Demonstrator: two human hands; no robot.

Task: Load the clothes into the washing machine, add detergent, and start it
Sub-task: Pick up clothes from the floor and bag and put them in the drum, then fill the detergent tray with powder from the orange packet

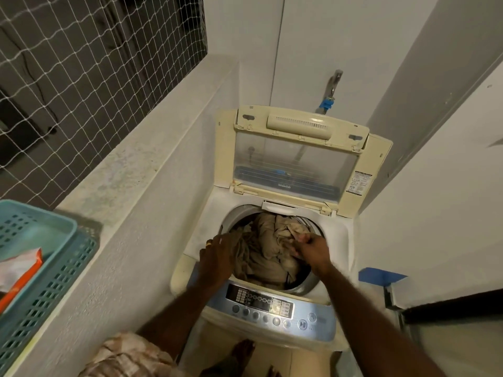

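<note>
A top-loading washing machine (275,319) stands with its lid (296,156) raised. Beige and brown clothes (268,240) fill the drum. My left hand (217,257) lies at the drum's left rim, fingers spread over a fold of the cloth. My right hand (310,250) is over the drum's right side and pinches a bunch of the beige fabric. The blue control panel (269,308) with buttons runs along the near edge. An orange and white detergent packet (19,276) lies in a teal basket (40,270) at the left.
A white ledge (141,170) runs along the left under a netted window (81,72). A tap with a blue fitting (328,100) sits on the back wall. White walls close in on the right. My bare foot (243,349) shows beside the machine.
</note>
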